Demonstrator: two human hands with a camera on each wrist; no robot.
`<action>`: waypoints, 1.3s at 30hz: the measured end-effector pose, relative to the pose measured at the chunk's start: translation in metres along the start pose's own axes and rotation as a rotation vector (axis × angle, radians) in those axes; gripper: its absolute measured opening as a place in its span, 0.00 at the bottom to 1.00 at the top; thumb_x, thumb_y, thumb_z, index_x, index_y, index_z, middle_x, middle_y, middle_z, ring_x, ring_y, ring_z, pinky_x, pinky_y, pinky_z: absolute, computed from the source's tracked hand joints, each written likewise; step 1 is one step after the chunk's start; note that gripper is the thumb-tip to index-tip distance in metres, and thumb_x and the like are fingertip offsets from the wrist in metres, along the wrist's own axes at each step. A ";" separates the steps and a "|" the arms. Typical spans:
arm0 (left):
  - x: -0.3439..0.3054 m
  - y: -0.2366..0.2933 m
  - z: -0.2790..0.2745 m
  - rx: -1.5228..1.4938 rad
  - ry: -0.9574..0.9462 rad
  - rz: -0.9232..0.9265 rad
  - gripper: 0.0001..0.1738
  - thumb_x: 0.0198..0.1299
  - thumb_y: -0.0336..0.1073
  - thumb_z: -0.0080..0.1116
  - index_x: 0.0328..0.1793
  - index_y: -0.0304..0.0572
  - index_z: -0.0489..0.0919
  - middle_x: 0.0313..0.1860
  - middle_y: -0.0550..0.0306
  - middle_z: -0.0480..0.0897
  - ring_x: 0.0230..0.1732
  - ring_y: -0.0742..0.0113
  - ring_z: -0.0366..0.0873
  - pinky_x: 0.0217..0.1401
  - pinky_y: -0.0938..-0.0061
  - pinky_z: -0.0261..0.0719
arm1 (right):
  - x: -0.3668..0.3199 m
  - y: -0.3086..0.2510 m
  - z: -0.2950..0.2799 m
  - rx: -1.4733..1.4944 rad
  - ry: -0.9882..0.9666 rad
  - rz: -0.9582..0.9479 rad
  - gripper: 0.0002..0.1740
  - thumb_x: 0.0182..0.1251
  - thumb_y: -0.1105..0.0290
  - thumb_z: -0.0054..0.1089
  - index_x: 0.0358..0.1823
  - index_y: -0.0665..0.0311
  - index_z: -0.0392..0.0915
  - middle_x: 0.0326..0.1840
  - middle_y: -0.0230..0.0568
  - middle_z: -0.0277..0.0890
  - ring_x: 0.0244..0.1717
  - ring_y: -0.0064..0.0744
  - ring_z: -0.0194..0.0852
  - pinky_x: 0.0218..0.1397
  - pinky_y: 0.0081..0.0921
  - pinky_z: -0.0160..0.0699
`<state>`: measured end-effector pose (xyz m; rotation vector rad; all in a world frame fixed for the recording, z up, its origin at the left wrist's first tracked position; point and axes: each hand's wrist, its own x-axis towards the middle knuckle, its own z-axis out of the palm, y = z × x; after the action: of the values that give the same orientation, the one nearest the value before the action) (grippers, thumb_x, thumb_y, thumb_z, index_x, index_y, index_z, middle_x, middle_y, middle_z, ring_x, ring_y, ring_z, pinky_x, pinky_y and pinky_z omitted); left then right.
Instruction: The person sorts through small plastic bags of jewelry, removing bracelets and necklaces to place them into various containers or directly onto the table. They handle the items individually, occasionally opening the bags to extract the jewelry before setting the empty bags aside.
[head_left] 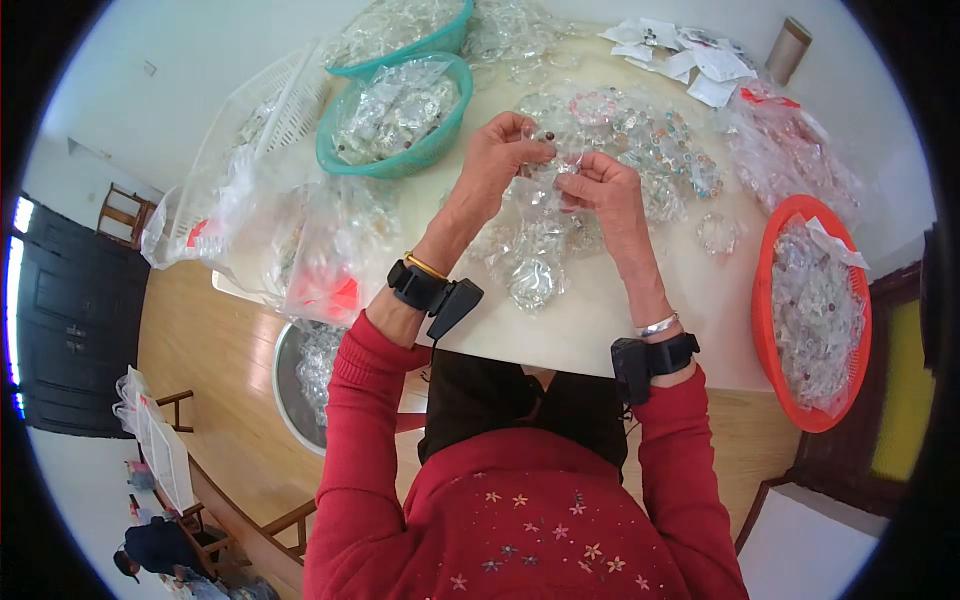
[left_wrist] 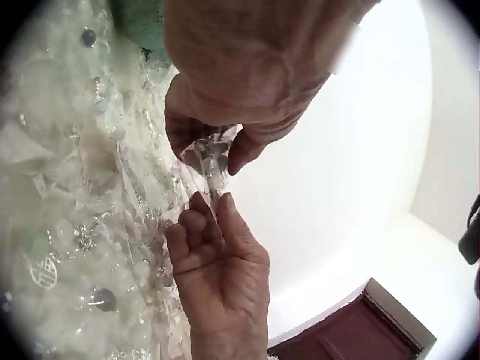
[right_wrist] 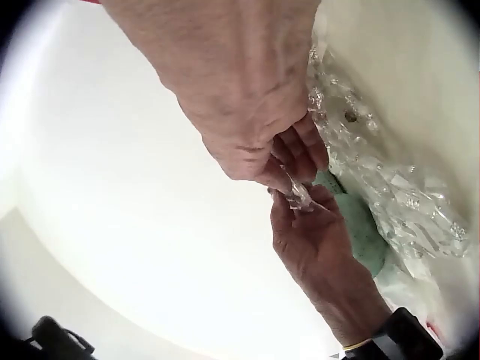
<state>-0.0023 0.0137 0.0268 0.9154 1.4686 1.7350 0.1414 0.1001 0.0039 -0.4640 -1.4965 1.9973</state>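
left fingers (head_left: 528, 152): pinching a small clear plastic bag (left_wrist: 212, 159) | right fingers (head_left: 603, 167): pinching its other side, probably so i keep the film steady | bag: between both sets of fingers, over the bench (head_left: 690, 330) | bagged beaded bracelets (head_left: 650, 145): just beyond my fingers | red basket (head_left: 764, 330): right of them, likely for easy reach

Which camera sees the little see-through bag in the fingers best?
The left wrist view: the bag looks biggest there, between left hand and right hand. The head view shows it small, among other bags; the right wrist view shows just a shiny bit between the hands.
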 end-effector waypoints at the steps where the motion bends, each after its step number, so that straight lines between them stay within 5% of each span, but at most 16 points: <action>1: -0.001 0.002 0.001 0.029 -0.001 -0.011 0.12 0.50 0.28 0.60 0.42 0.40 0.76 0.30 0.61 0.81 0.29 0.77 0.75 0.33 0.81 0.71 | 0.000 0.000 -0.001 -0.038 0.005 -0.013 0.09 0.54 0.75 0.61 0.38 0.68 0.78 0.24 0.32 0.76 0.23 0.18 0.72 0.27 0.15 0.72; 8: -0.002 0.005 0.003 0.101 -0.004 -0.047 0.06 0.53 0.32 0.59 0.36 0.41 0.77 0.31 0.64 0.81 0.29 0.77 0.75 0.34 0.81 0.71 | -0.001 -0.005 -0.002 -0.113 0.039 -0.041 0.08 0.51 0.77 0.61 0.34 0.71 0.78 0.23 0.32 0.76 0.21 0.17 0.70 0.24 0.15 0.69; 15: 0.012 -0.008 -0.012 -0.301 0.129 -0.207 0.08 0.60 0.37 0.54 0.37 0.42 0.77 0.33 0.63 0.80 0.33 0.76 0.74 0.39 0.79 0.71 | -0.003 -0.004 -0.003 -0.097 0.041 -0.074 0.11 0.52 0.74 0.62 0.37 0.70 0.79 0.24 0.34 0.77 0.21 0.18 0.71 0.23 0.15 0.70; 28: -0.015 0.012 0.002 -0.073 0.003 -0.047 0.07 0.57 0.34 0.57 0.38 0.40 0.78 0.32 0.62 0.80 0.31 0.76 0.74 0.38 0.78 0.72 | -0.002 -0.004 -0.005 -0.079 0.103 -0.005 0.12 0.54 0.69 0.63 0.37 0.68 0.80 0.27 0.35 0.78 0.25 0.20 0.75 0.24 0.17 0.71; 31: -0.010 0.003 -0.001 -0.033 0.009 0.007 0.06 0.54 0.31 0.59 0.37 0.37 0.78 0.31 0.62 0.80 0.30 0.75 0.74 0.36 0.79 0.73 | 0.000 -0.004 -0.003 0.212 0.138 -0.126 0.12 0.57 0.67 0.62 0.38 0.69 0.79 0.30 0.35 0.78 0.27 0.21 0.75 0.27 0.16 0.73; 35: -0.005 -0.004 -0.005 -0.141 0.119 0.024 0.05 0.55 0.28 0.58 0.38 0.38 0.79 0.33 0.62 0.79 0.32 0.75 0.74 0.39 0.81 0.73 | 0.005 -0.008 -0.005 0.345 0.125 -0.038 0.12 0.60 0.69 0.58 0.42 0.69 0.78 0.33 0.36 0.77 0.28 0.22 0.73 0.28 0.16 0.71; 39: -0.006 -0.007 0.001 -0.194 0.170 0.040 0.05 0.55 0.28 0.58 0.38 0.38 0.78 0.32 0.62 0.79 0.32 0.75 0.74 0.38 0.81 0.73 | 0.004 0.000 -0.001 0.033 0.126 -0.106 0.10 0.61 0.71 0.57 0.41 0.69 0.78 0.32 0.36 0.77 0.27 0.23 0.73 0.29 0.16 0.71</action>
<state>0.0019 0.0096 0.0196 0.7149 1.3645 1.9866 0.1383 0.1034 0.0036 -0.4781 -1.3805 1.8728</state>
